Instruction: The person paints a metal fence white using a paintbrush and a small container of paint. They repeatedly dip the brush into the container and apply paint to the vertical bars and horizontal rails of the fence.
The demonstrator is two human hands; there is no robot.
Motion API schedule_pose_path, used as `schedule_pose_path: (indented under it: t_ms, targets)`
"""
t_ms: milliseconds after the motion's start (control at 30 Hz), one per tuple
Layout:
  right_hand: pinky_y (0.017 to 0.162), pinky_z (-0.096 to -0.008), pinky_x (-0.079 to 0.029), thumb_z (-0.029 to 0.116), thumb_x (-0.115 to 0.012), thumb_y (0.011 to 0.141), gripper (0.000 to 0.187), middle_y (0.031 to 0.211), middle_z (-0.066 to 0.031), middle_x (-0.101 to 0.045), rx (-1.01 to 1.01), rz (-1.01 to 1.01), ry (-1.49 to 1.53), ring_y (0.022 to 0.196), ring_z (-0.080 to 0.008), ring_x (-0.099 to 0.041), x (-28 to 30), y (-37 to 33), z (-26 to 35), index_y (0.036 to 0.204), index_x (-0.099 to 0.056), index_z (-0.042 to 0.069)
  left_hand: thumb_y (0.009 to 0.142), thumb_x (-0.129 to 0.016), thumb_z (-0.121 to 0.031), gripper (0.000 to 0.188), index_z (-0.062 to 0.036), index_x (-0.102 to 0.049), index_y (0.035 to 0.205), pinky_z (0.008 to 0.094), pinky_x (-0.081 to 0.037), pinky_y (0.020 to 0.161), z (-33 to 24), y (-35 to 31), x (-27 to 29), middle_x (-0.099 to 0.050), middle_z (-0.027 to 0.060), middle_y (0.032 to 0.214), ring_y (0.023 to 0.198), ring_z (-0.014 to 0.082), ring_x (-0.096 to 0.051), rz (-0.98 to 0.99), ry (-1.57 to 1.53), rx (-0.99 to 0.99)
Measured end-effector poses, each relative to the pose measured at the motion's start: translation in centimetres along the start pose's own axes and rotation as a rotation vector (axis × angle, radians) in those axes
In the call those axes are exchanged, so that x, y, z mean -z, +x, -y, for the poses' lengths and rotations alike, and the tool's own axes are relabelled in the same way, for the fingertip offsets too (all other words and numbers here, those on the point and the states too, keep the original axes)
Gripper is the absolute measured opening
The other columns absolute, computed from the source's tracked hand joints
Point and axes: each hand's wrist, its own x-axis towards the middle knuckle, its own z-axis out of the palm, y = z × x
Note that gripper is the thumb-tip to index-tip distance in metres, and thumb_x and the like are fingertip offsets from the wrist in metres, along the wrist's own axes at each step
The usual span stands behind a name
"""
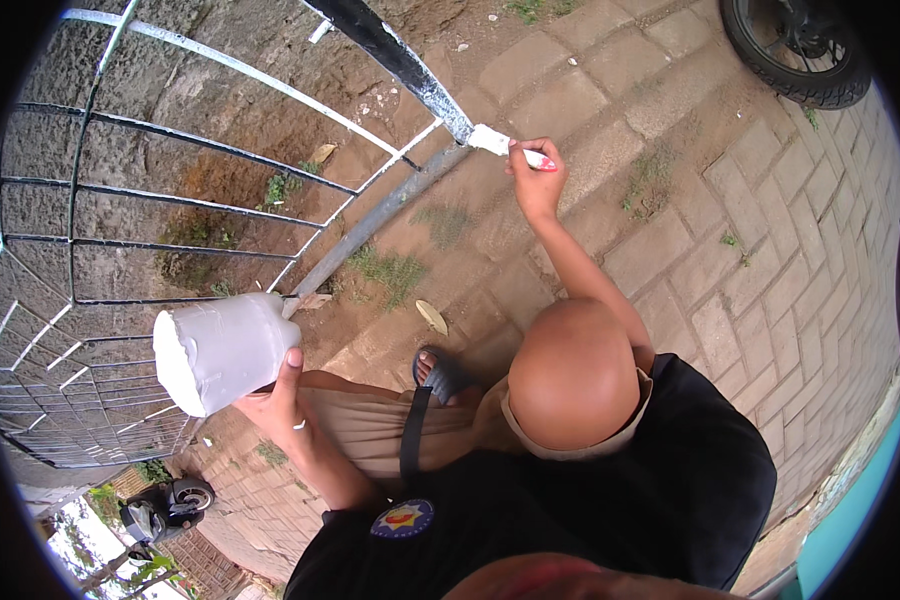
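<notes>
In my right hand [538,180] is a paintbrush [490,140], its head coated in white and its handle marked with red. The brush tip touches the lower end of a dark metal post [400,55], which is streaked with white there. My left hand [278,392] grips a cut plastic bottle [235,350], cloudy white and tilted on its side, with white paint showing at its left end. The metal fence [210,152] stands beside the bottle; some of its bars are white and others black.
A grey pipe-like rail [370,222] runs along the ground below the fence. Paving bricks [730,330] spread to the right. A motorcycle wheel [800,50] stands at the upper right, and a parked motorbike [165,508] at the lower left. My sandalled foot [442,375] rests on the paving.
</notes>
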Motion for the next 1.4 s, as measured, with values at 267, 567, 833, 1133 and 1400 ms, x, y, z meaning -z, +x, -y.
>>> schedule_pose_path:
  t_ms: [267, 567, 833, 1133, 1400]
  targets:
    - [0.063, -0.0279, -0.060, 0.012, -0.074, 0.094, 0.020, 0.090, -0.0120, -0.071, 0.306, 0.275, 0.285, 0.080, -0.0165, -0.073, -9.2, 1.8, 17.3, 0.093, -0.061, -0.002, 0.067, -0.090, -0.001, 0.092, 0.0028, -0.041, 0.145, 0.0383, -0.050, 0.102, 0.3, 0.7, -0.5, -0.061, 0.0169, 0.129, 0.115, 0.0250, -0.062, 0.036, -0.045, -0.027]
    - [0.063, -0.0279, -0.060, 0.016, -0.074, 0.096, 0.022, 0.090, -0.0131, -0.071, 0.057, 0.197, 0.043, 0.077, -0.0181, -0.073, -0.5, 3.2, 4.6, 0.098, -0.059, -0.001, 0.068, -0.090, -0.001, 0.076, 0.0044, -0.054, 0.134, 0.0378, -0.051, 0.101, -0.9, 0.6, 0.3, -0.067, 0.0149, 0.120, 0.110, 0.0239, -0.066, 0.120, -0.079, 0.068]
    - [0.053, -0.0258, -0.050, 0.022, -0.071, 0.099, 0.025, 0.074, -0.0109, -0.067, 0.283, 0.323, -0.081, 0.060, -0.0138, -0.065, -0.1, 2.1, 20.6, 0.097, -0.058, 0.000, 0.065, -0.093, -0.002, 0.075, 0.0068, -0.055, 0.129, 0.0354, -0.054, 0.094, -1.2, -0.3, -0.7, -0.067, 0.0141, 0.119, 0.108, 0.0214, -0.067, 0.301, -0.157, 0.309]
    - [0.047, -0.0211, -0.040, 0.026, -0.074, 0.096, 0.027, 0.070, -0.0038, -0.068, 0.624, 0.843, 0.054, 0.052, -0.0085, -0.058, -12.6, -1.9, 41.0, 0.086, -0.070, 0.002, 0.063, -0.094, -0.016, 0.086, 0.0027, -0.050, 0.134, 0.0395, -0.049, 0.100, -2.1, 1.8, -5.8, -0.065, 0.0174, 0.123, 0.115, 0.0262, -0.064, 0.444, -0.142, 0.074]
    - [0.055, -0.0231, -0.042, 0.015, -0.084, 0.081, 0.020, 0.075, -0.0064, -0.068, 0.861, 1.360, -0.393, 0.064, -0.0101, -0.058, -15.8, -6.3, 38.7, 0.081, -0.070, 0.001, 0.061, -0.093, -0.019, 0.093, 0.0020, -0.047, 0.138, 0.0425, -0.050, 0.100, -2.0, 1.3, -6.2, -0.062, 0.0219, 0.125, 0.118, 0.0354, -0.064, 0.448, -0.087, 0.035]
